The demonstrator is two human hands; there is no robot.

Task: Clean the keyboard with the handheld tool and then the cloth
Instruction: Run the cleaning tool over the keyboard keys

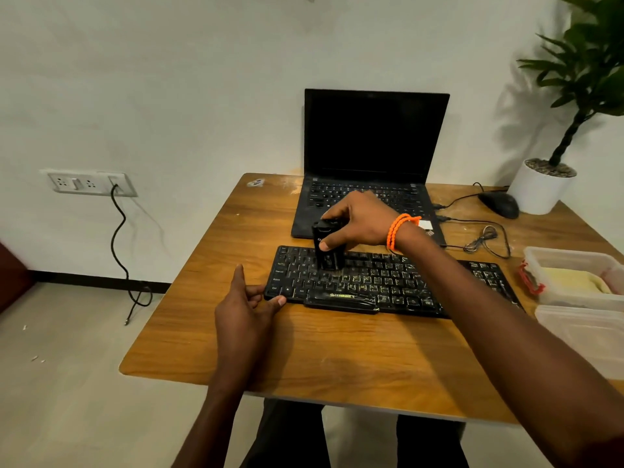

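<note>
A black keyboard with dusty, speckled keys lies across the wooden table. My right hand, with an orange band at the wrist, is shut on a small black handheld tool held upright, its lower end resting on the keys of the keyboard's left half. My left hand grips the keyboard's front left corner, thumb and fingers pinching its edge. A yellow cloth lies inside a clear plastic container at the right edge.
An open black laptop stands behind the keyboard. A black mouse and coiled cables lie to its right, beside a white potted plant. A second clear container or lid sits by the right edge. A wall socket is at left.
</note>
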